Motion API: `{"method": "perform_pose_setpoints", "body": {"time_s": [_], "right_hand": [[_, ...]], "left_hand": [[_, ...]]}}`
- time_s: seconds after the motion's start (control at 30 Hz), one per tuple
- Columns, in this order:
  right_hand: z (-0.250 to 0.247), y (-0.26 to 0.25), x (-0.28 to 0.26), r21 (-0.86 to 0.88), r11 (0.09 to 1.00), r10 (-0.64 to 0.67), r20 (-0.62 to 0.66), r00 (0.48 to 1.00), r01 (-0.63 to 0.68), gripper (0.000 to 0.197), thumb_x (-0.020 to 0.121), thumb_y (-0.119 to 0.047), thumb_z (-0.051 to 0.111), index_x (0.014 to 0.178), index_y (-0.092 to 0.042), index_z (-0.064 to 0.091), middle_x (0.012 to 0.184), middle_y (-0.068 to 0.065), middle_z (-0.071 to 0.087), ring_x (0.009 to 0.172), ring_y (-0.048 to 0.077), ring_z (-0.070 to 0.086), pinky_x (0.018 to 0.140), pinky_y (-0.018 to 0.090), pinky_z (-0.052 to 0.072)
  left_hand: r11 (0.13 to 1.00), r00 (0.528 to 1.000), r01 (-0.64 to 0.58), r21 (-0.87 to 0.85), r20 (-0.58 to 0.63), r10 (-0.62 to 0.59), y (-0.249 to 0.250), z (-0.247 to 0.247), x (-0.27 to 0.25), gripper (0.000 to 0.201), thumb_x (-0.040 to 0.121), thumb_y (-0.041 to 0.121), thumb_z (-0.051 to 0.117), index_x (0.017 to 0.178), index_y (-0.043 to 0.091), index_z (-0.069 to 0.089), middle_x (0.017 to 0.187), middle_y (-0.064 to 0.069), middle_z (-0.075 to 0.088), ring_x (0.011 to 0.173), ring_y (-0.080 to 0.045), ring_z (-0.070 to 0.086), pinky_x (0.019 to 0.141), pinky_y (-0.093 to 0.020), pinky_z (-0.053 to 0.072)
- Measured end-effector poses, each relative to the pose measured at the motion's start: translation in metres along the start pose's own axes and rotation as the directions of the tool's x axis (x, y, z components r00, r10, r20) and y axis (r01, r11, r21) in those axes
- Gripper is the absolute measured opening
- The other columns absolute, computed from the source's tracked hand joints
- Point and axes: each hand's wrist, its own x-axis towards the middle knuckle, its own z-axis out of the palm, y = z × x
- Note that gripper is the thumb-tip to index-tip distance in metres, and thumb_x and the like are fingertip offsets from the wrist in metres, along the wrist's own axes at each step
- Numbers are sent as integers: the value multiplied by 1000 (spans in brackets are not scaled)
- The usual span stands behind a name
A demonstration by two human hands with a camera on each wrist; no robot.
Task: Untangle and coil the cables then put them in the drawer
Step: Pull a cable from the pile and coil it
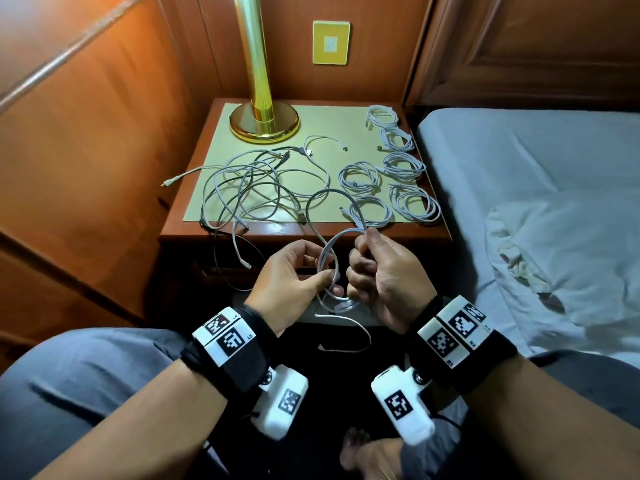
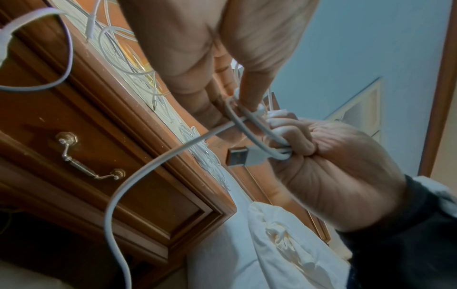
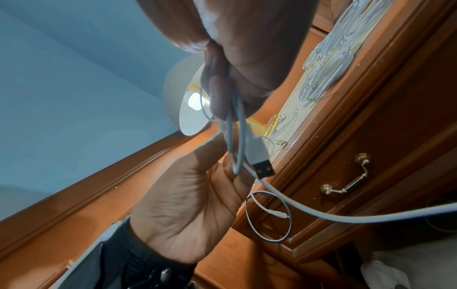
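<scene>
The step in hand looks like coiling one white cable point(image 1: 328, 252) in front of the nightstand point(image 1: 304, 233). The right hand point(image 1: 384, 271) is fisted around the gathered loops, with the USB plug point(image 2: 243, 157) sticking out beside its curled fingers. The left hand point(image 1: 294, 275) pinches the strand between thumb and fingertips just beside the right, fingers otherwise loosely curved. The free run of the cable arcs up over the front edge of the nightstand, and another length hangs down below the hands.

To do it well, I would keep the right hand as the anchor, holding the loops flat and the plug end trapped so it does not slip out. The left hand should feed the strand in even turns, letting it slide through the pinch rather than dragging it, since the arc passes close to the coils point(image 1: 391, 174) already laid along the right edge and could pull the nearest one off. Matching the loop size to those coils should help the bundle fit the drawer point(image 2: 103, 156), which is closed below the top.

The tangle point(image 1: 249, 188) on the left half remains, some strands drooping over the front edge, so lifting slowly avoids snagging it.
</scene>
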Motion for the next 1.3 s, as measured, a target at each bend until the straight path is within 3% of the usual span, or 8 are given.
{"method": "perform_pose_setpoints", "body": {"time_s": [0.23, 0.4, 0.53, 0.6, 0.77, 0.97, 1.13, 1.3], "right_hand": [[-7, -2, 5, -42, 998, -41, -97, 994, 38, 36, 109, -35, 30, 78, -18, 39, 53, -5, 26, 39, 9, 21, 42, 21, 20], [-13, -5, 12, -197, 978, -119, -219, 969, 75, 37, 109, -32, 27, 77, -17, 35, 54, -5, 27, 41, 11, 21, 46, 26, 18], [-19, -14, 17, -254, 961, -178, -283, 942, 105, 35, 109, -33, 27, 79, -16, 36, 51, -7, 29, 40, 10, 23, 44, 25, 21], [-24, -21, 19, -253, 960, -199, -319, 927, 119, 36, 109, -34, 28, 78, -17, 36, 49, -8, 31, 39, 10, 24, 43, 24, 23], [-50, -49, 27, -251, 949, -280, -403, 871, 189, 36, 107, -30, 31, 74, -18, 38, 44, -10, 35, 36, 9, 30, 45, 24, 26], [-73, -70, 31, -354, 898, -408, -442, 799, 263, 36, 105, -28, 31, 72, -17, 40, 45, -9, 36, 39, 12, 31, 47, 27, 27], [-74, -79, 26, -347, 890, -434, -436, 789, 298, 36, 105, -26, 30, 71, -18, 38, 46, -8, 32, 39, 12, 29, 44, 25, 24], [-75, -83, 20, -411, 868, -453, -426, 783, 278, 36, 105, -25, 30, 71, -16, 38, 43, -11, 34, 38, 11, 30, 44, 26, 25]], "left_hand": [[993, 998, -53, -102, -45, 49, 1, -4, 1, 56, 60, 32, 93, 84, 15, 46, 79, -4, 51, 68, -23, 56, 71, -44, 51], [949, 990, -141, -283, -17, 142, 9, -2, -1, 35, 64, 52, 89, 76, 25, 70, 73, 2, 59, 62, -15, 54, 55, -28, 51], [841, 987, 33, -540, 150, 58, 20, -9, -7, 31, 94, 28, 59, 81, 7, 77, 81, -12, 71, 84, -26, 68, 85, -32, 56], [778, 959, 188, -600, 284, -12, 29, -18, -8, 35, 89, 19, 42, 73, 4, 69, 59, -10, 53, 62, -26, 59, 88, -38, 56], [980, 974, 140, -140, 195, -111, 30, -27, -4, 21, 85, 16, 56, 68, 4, 53, 47, 2, 28, 36, -11, 22, 41, -17, 28], [937, 930, 157, 313, 272, -246, 24, -40, -1, 40, 100, 29, 58, 67, 8, 57, 47, 1, 32, 35, -13, 27, 38, -18, 29], [871, 847, 186, 454, 376, -376, 28, -35, -8, 48, 106, 39, 45, 69, 9, 56, 46, 2, 31, 38, -12, 27, 39, -20, 30], [784, 853, 183, 593, 301, -426, 35, -35, -8, 52, 105, 46, 41, 75, 9, 63, 48, 3, 38, 38, -13, 30, 38, -18, 27]]}}
